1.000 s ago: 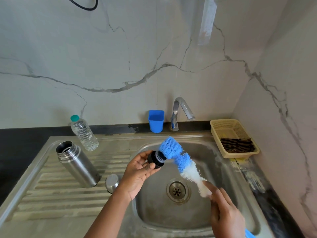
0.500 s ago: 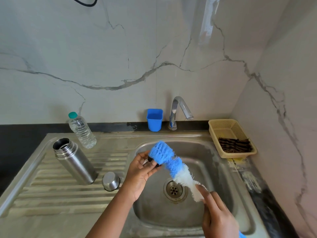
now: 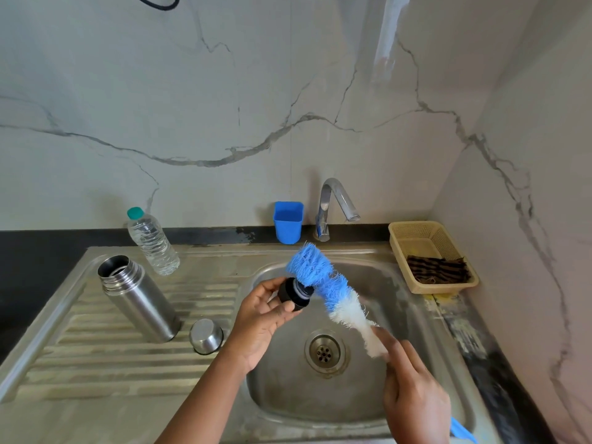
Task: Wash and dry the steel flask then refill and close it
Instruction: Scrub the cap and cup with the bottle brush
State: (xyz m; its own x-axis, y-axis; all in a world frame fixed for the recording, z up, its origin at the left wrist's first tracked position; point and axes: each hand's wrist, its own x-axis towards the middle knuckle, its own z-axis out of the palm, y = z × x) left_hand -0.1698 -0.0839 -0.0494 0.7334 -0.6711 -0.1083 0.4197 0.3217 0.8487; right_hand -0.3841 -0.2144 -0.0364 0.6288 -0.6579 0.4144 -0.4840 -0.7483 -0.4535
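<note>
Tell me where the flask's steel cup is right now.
In the head view the steel cup sits upside down on the drainboard, left of the basin, beside the steel flask.

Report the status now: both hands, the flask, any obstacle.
Left hand holds black stopper; right hand holds brush against it. Steel flask open on drainboard. Nothing in the way.

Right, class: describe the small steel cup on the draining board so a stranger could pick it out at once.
Start at the steel sink and look to the ribbed draining board on its left. Beside the tall open flask sits the small steel cup, upside down near the basin's edge. Unlike the flask, it is short, rounded and shows no opening.
</note>
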